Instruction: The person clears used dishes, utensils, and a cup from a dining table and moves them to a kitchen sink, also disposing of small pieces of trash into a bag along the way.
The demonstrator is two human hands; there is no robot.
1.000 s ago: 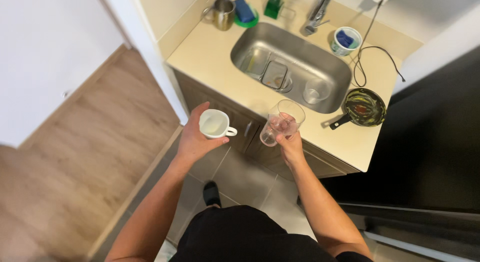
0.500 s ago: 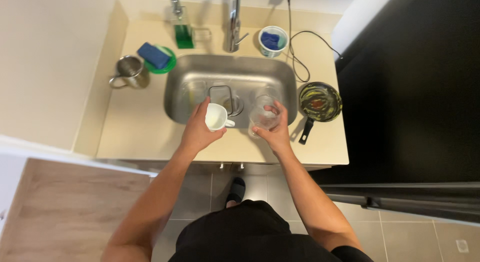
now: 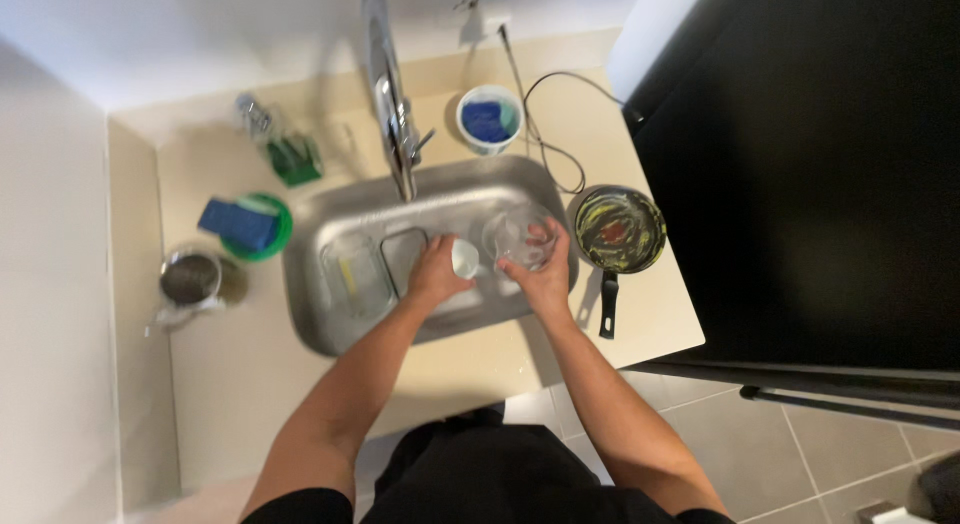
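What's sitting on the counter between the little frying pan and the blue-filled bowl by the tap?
In the head view, a black cord loops across the counter between the dirty frying pan and the white bowl. Nothing else lies there.

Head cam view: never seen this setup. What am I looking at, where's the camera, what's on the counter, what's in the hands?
No machine here: a person works with bare hands, and the one camera sits on their head, looking straight down.

The left hand holds a white mug; the right hand holds a clear glass. Both are over the steel sink, below the tap. A clear container lies in the basin.

On the beige counter: a small dirty frying pan at right, a white cup with a blue sponge behind the sink, a green soap bottle, a blue sponge on a green dish, and a metal mug at left.
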